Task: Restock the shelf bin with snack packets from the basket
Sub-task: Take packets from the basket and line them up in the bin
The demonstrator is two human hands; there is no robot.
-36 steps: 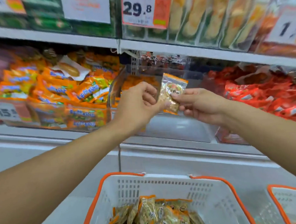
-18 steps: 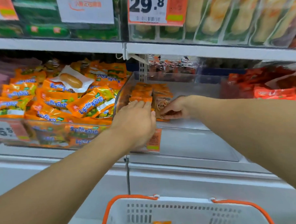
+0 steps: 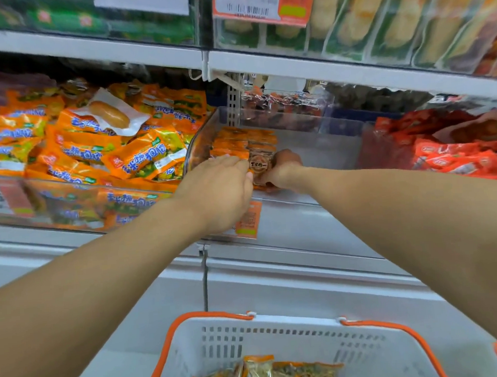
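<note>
Packet [image 3: 260, 167] is being set into the bin [image 3: 320, 144], right hand [image 3: 283, 169] grasping it, left hand [image 3: 221, 187] relaxed on the row; next, release and fetch another from the basket [image 3: 278, 339].

I see the middle shelf [image 3: 300, 214] carrying three clear bins: a left bin [image 3: 70, 209] heaped with orange sausage packets [image 3: 142, 159], a centre bin [image 3: 325, 144] holding stacked snack packets [image 3: 239, 144], and a right bin [image 3: 366, 147] of red packets [image 3: 447, 155].
</note>
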